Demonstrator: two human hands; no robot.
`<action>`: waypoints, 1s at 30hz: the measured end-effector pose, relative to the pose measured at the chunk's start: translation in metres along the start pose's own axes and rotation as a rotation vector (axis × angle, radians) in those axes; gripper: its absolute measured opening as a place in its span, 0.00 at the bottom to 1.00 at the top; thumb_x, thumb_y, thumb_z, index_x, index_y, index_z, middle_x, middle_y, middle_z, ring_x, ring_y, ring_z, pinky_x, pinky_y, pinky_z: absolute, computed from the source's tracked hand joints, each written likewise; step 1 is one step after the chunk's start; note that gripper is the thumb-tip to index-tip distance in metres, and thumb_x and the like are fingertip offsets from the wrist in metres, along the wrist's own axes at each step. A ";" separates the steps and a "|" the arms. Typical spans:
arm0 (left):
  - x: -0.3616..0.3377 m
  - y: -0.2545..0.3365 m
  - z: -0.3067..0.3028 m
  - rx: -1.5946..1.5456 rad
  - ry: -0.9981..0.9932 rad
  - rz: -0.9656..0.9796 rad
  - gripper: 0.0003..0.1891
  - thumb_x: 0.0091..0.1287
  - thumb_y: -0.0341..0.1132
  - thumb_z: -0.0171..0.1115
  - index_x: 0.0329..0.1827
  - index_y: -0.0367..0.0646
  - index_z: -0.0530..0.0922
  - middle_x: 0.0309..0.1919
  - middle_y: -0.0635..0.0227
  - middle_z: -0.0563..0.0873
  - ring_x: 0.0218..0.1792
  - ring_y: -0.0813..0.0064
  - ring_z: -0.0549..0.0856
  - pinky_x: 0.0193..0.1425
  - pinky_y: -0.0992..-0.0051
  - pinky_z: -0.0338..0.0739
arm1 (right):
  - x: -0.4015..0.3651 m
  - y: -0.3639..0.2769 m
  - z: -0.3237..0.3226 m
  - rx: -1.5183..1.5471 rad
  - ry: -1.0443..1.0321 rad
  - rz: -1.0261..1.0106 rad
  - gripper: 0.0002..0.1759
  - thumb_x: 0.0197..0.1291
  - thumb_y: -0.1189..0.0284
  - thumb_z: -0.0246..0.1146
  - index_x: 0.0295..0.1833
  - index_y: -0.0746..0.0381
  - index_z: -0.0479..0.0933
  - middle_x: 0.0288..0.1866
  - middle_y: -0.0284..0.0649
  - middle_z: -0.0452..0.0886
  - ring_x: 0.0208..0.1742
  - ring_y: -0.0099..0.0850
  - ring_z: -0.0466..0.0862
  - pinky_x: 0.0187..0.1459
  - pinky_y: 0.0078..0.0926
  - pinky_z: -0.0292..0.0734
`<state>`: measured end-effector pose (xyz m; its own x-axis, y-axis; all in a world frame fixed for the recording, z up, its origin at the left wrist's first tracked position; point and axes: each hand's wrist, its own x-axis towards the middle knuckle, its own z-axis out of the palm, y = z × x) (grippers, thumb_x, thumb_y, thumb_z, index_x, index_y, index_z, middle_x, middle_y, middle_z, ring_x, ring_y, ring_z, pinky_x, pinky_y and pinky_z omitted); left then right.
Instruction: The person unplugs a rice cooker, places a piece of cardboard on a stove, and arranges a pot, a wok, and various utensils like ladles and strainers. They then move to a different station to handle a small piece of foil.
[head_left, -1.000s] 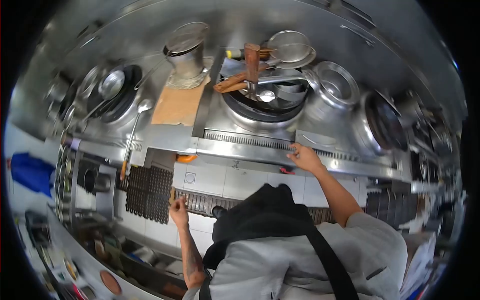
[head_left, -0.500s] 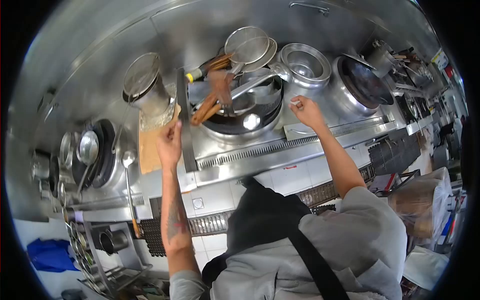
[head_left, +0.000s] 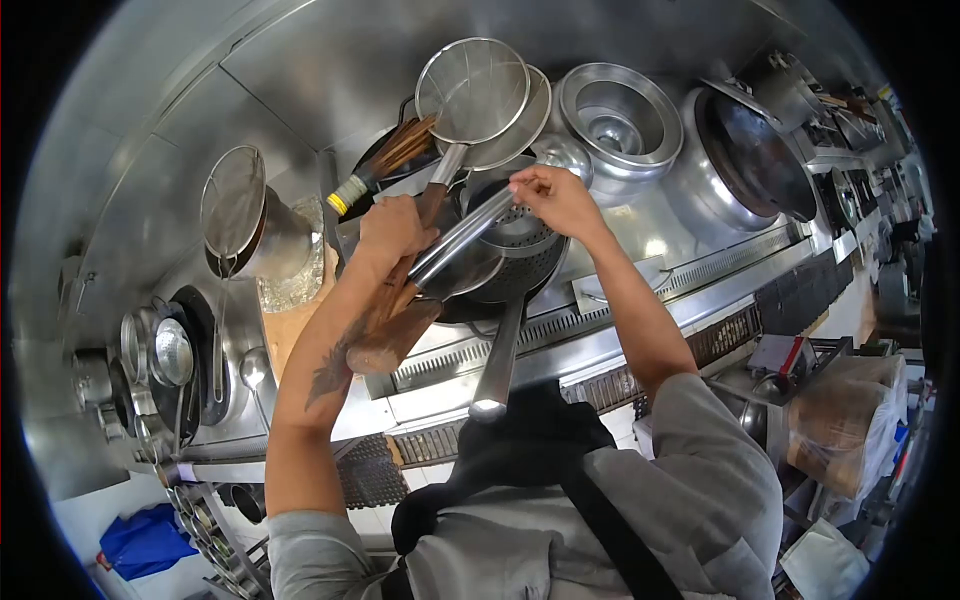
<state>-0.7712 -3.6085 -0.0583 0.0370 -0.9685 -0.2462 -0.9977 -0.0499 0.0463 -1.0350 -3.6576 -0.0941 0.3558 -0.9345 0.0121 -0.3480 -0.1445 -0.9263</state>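
Note:
My left hand point(head_left: 393, 228) is closed around the wooden handle of a round mesh strainer point(head_left: 472, 92), whose basket leans up at the back of the stove. My right hand point(head_left: 560, 200) has thumb and fingers pinched on the shiny metal shaft of a ladle point(head_left: 468, 234); its rounded head is partly hidden behind that hand. Below both hands sits a dark wok holding a perforated strainer point(head_left: 518, 262), with a metal handle pointing toward me. Further wooden handle ends point(head_left: 392, 340) stick out beneath my left wrist. A second mesh strainer point(head_left: 518, 140) lies behind the first.
A metal pot with another mesh strainer point(head_left: 233, 200) stands at left. Nested steel bowls point(head_left: 665, 125) and a large pot holding a dark wok point(head_left: 755, 150) are at right. A bamboo brush with yellow tape point(head_left: 347, 194) lies at the back. Ladles and pans hang far left.
Both hands have moved onto the utensils: the left has closed on the strainer handle, the right on the ladle shaft. A metal handle now projects from the wok toward me.

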 end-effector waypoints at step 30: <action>0.001 0.075 -0.104 -0.974 0.559 0.198 0.17 0.52 0.44 0.69 0.28 0.34 0.85 0.27 0.47 0.86 0.34 0.51 0.89 0.42 0.58 0.84 | -0.041 -0.105 0.034 0.882 -0.401 -0.088 0.35 0.74 0.50 0.56 0.76 0.61 0.63 0.63 0.48 0.79 0.58 0.38 0.82 0.56 0.43 0.82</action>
<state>-0.8402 -3.6386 0.0456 0.1474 -0.9412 0.3041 -0.5296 0.1845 0.8280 -0.9839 -3.5931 -0.0103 0.6756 -0.7279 0.1172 0.4108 0.2396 -0.8797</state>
